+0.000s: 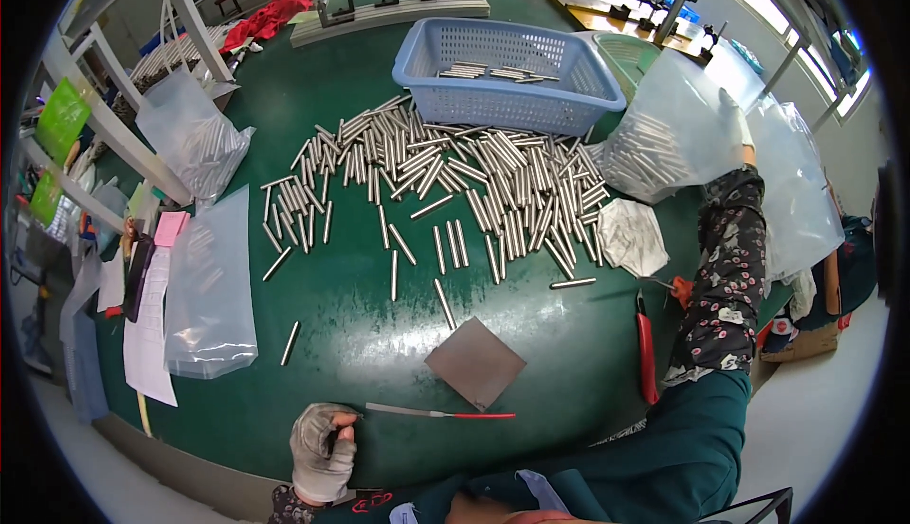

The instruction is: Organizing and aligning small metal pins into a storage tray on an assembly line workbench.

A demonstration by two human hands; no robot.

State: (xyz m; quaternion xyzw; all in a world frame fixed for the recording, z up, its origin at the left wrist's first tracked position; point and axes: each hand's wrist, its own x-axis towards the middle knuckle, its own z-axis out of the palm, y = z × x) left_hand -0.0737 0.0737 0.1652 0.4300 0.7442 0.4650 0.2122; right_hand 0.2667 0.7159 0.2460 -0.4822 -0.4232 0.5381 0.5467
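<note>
My left hand [322, 448], in a grey glove, rests at the near edge of the green table [360, 334] with its fingers curled and nothing in it. A thin file with a red handle [441, 414] lies just to its right. My right hand [735, 121], in a white glove, reaches far right and grips a clear plastic bag [664, 135] with metal rods inside. Many loose metal rods [455, 183] lie spread over the table's middle. A blue basket [507, 73] behind them holds several more rods.
A brown square sheet [476, 363] lies near the file. Red-handled pliers [646, 344] and a crumpled white cloth [633, 237] sit at the right. Clear bags [210, 287] and papers [147, 325] lie at the left, and another bag of rods [194, 135] leans by a white frame.
</note>
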